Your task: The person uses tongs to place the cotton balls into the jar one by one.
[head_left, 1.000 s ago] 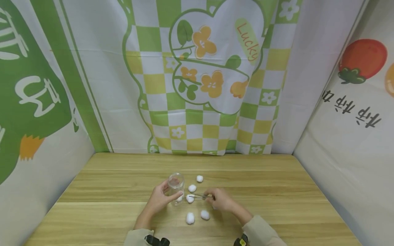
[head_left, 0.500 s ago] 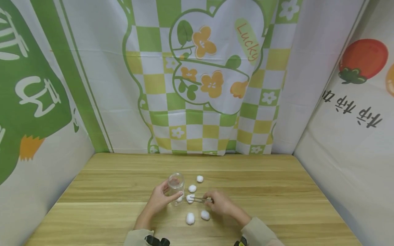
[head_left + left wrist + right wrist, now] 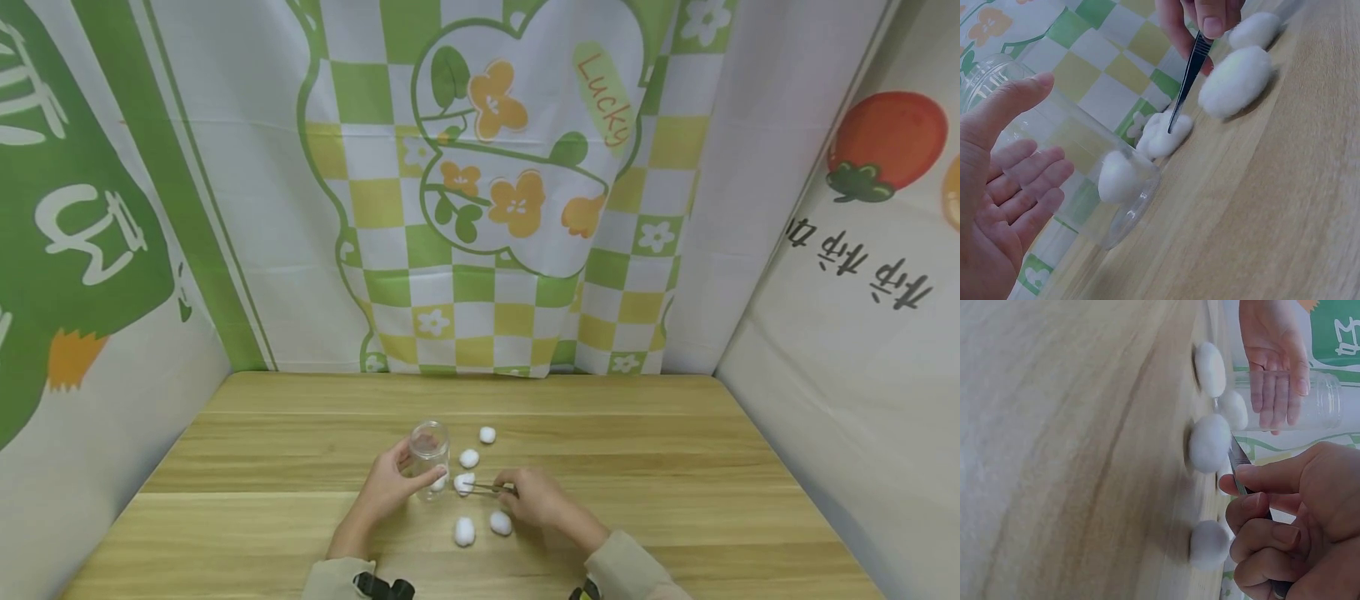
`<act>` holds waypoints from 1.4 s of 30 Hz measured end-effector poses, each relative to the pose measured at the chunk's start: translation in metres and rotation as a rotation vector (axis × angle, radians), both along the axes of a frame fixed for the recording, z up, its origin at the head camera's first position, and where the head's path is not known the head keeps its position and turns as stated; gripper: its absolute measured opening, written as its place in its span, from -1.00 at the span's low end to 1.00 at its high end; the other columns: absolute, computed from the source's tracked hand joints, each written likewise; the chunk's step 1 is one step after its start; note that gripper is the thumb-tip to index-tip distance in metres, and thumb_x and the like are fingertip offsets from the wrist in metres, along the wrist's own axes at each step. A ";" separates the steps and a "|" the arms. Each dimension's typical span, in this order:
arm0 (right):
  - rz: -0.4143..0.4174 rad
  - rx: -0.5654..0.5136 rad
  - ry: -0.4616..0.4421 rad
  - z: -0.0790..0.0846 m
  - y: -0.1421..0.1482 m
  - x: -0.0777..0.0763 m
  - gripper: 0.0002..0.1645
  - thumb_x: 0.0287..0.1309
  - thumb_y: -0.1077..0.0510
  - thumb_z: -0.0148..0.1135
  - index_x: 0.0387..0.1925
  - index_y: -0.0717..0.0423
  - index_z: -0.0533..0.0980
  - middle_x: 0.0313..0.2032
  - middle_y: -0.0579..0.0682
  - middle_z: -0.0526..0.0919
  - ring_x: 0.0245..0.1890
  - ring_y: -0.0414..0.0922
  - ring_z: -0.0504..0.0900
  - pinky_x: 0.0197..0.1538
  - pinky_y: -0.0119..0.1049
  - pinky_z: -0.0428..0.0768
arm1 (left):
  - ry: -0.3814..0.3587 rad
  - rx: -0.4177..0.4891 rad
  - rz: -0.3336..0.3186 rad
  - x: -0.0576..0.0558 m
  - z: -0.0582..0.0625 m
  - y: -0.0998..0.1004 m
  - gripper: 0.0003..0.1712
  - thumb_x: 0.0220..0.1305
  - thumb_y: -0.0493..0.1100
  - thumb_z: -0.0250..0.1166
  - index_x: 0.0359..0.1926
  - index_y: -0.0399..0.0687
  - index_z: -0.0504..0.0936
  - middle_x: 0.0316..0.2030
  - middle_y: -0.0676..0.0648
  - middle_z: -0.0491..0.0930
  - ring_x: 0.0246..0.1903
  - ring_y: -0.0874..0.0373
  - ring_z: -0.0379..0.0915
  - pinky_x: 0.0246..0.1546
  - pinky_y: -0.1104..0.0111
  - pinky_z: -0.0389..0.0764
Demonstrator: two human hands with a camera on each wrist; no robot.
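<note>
My left hand [image 3: 392, 485] grips a clear jar [image 3: 437, 460] that stands upright, mouth up, its thumb and fingers around the wall. Inside, at the bottom, lies one cotton ball [image 3: 1117, 178]. In my right hand [image 3: 542, 497] I hold metal tweezers [image 3: 1192, 75], pinched between thumb and fingers and pointing left. Their tips are right at a cotton ball [image 3: 462, 483] just right of the jar; in the left wrist view they overlap its fluffy surface [image 3: 1163, 139]. The right wrist view hides the tips behind a nearer cotton ball [image 3: 1209, 444].
Two more cotton balls [image 3: 468, 458] lie beyond the tweezers, and two others [image 3: 464, 531] lie nearer the person. All are on a wooden table [image 3: 262, 467]. Printed curtains [image 3: 517, 317] rise along the back and both sides. Dark straps [image 3: 382, 587] sit at the wrists.
My right hand has shifted slightly toward the person, and the tweezers' tips have moved a little lower across the same cotton ball. The left hand and jar have stayed in place.
</note>
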State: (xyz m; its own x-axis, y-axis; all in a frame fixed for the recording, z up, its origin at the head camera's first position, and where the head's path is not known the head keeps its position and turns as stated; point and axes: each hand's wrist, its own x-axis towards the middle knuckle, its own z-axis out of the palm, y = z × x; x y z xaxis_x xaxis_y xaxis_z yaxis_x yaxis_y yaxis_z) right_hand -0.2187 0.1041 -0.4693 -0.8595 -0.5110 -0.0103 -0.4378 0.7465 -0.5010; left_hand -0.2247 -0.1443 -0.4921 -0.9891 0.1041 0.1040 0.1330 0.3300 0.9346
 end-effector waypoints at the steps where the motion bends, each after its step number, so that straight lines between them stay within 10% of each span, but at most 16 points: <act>1: 0.000 0.005 0.022 0.000 0.000 0.001 -0.78 0.18 0.24 0.23 -0.13 0.17 0.62 -0.44 0.00 0.68 -0.56 -0.34 0.37 -0.54 -0.52 0.35 | 0.000 0.002 -0.001 0.000 0.000 0.000 -0.25 0.09 -0.06 0.44 0.29 -0.15 0.40 0.21 -0.24 0.53 0.28 -0.17 0.41 0.38 -0.02 0.39; 9: -0.014 0.071 0.168 -0.004 -0.003 0.003 -0.88 0.09 0.25 0.29 -0.28 0.07 0.62 -0.38 0.00 0.75 -0.47 -0.24 0.57 -0.46 -0.42 0.49 | 0.003 0.011 -0.006 0.000 0.001 0.000 -0.27 0.10 -0.09 0.44 0.28 -0.15 0.40 0.22 -0.25 0.53 0.28 -0.17 0.41 0.37 -0.03 0.40; 42: -0.055 0.013 0.142 0.002 0.006 0.000 -0.89 0.19 0.25 0.20 -0.24 0.09 0.59 -0.46 -0.02 0.67 -0.54 -0.29 0.42 -0.53 -0.47 0.33 | -0.008 0.009 0.017 -0.001 -0.003 0.001 -0.23 0.07 -0.05 0.46 0.28 -0.16 0.40 0.22 -0.27 0.51 0.28 -0.22 0.39 0.36 -0.05 0.39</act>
State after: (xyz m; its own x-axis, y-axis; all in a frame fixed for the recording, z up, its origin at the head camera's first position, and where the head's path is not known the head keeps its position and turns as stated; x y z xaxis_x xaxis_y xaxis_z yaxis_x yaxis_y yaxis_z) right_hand -0.2184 0.1102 -0.4669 -0.8797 -0.4634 0.1066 -0.4614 0.7776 -0.4272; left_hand -0.2254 -0.1436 -0.4954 -0.9915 0.0867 0.0972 0.1203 0.3234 0.9386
